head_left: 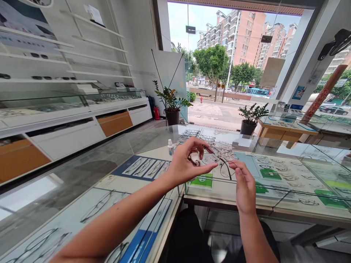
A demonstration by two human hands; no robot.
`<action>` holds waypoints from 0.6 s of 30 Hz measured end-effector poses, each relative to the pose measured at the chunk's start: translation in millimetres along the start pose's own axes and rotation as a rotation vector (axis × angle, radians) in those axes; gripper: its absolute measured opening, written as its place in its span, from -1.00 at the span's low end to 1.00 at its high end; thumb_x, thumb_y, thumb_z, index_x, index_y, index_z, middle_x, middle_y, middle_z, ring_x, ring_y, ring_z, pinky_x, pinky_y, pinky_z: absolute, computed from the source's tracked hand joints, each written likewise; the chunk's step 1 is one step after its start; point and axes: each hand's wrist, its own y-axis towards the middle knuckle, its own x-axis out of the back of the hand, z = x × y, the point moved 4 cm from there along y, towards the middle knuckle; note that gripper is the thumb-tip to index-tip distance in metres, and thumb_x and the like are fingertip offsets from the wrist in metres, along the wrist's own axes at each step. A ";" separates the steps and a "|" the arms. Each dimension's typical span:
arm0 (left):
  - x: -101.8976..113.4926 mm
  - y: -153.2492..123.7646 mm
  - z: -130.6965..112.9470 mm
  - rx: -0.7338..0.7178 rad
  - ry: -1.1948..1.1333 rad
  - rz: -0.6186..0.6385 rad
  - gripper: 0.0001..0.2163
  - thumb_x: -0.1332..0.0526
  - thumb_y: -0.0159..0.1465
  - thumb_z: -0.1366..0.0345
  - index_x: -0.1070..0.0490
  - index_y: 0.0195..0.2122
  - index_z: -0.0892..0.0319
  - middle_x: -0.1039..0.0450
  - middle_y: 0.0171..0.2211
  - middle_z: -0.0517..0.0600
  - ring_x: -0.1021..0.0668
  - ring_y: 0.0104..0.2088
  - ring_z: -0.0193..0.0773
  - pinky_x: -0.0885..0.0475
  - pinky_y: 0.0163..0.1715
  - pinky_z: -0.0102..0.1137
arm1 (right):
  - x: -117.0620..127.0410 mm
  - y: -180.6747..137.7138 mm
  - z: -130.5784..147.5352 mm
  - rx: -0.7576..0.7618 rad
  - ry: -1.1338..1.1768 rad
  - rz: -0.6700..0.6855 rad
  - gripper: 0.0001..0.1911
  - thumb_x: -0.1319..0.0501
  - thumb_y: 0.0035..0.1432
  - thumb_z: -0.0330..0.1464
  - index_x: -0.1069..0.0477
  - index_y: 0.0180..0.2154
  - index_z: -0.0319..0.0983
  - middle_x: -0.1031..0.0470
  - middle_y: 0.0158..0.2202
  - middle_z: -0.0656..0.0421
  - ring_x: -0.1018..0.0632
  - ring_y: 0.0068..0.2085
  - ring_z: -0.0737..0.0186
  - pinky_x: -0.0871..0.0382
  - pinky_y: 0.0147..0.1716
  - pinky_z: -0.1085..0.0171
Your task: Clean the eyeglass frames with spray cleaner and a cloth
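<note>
A pair of eyeglasses with thin dark rims is held up between my two hands, above the glass counter. My left hand has its fingers curled at one side of the glasses, and its thumb stretches toward a lens. Something whitish, perhaps a cloth, shows inside that palm, partly hidden by the fingers. On the other side, my right hand pinches a thin part of the frame between thumb and fingertips. A small white bottle stands on the counter just beyond my left wrist.
Under the counter glass lie several rows of eyeglasses and green cards. A blue display sheet lies to the left. Potted plants stand before the large window, and a wall showcase runs along the left.
</note>
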 end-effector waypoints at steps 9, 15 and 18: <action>-1.5 0.3 2.4 0.036 -0.024 0.011 -0.62 -0.52 0.09 0.18 -0.39 -0.21 0.18 -0.59 -0.30 0.02 -0.46 -0.47 -0.41 -0.46 -0.46 -0.46 | -5.4 0.8 -1.3 -0.066 0.145 0.029 -0.74 -0.34 0.26 -0.08 -0.58 -0.25 -0.14 -0.60 -0.08 0.07 -0.55 0.07 0.04 -0.38 0.15 0.03; -0.4 0.9 8.6 0.000 0.086 0.018 -0.62 -0.50 0.10 0.13 -0.43 -0.18 0.16 -0.50 -0.26 0.01 -0.50 -0.30 -0.30 -0.45 -0.38 -0.42 | -9.0 0.1 2.3 -0.080 0.262 0.036 -0.75 -0.36 0.23 -0.10 -0.53 -0.17 -0.11 -0.63 -0.05 0.06 -0.61 0.03 0.05 -0.44 0.12 -0.01; 1.4 2.8 3.7 -0.087 0.152 0.018 -0.64 -0.49 0.12 0.14 -0.42 -0.17 0.14 -0.49 -0.22 0.01 -0.51 -0.22 -0.26 -0.44 -0.31 -0.40 | -7.9 -0.5 1.2 -0.082 0.266 0.020 -0.76 -0.37 0.23 -0.12 -0.52 -0.17 -0.10 -0.62 -0.05 0.07 -0.61 0.03 0.06 -0.46 0.10 0.01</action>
